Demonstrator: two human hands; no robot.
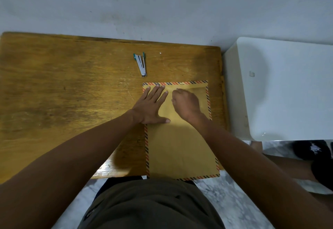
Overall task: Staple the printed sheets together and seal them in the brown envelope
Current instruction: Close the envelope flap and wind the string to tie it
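A brown envelope (180, 147) with a red-and-black striped border lies flat on the wooden table (72, 93), its near end hanging over the front edge. The flap at its far end is folded down. My left hand (151, 106) lies flat on the envelope's upper left, fingers spread. My right hand (187, 105) rests on the upper middle with fingers curled, fingertips at a small round clasp (177, 89) near the flap. The printed sheets are not visible. A silver stapler (141, 64) with green ends lies apart, beyond the envelope.
A white cabinet or appliance (284, 88) stands right beside the table's right edge. A pale wall runs behind the table. Marbled floor (225, 201) shows below. Someone's dark-clothed leg is at the far right (317, 158).
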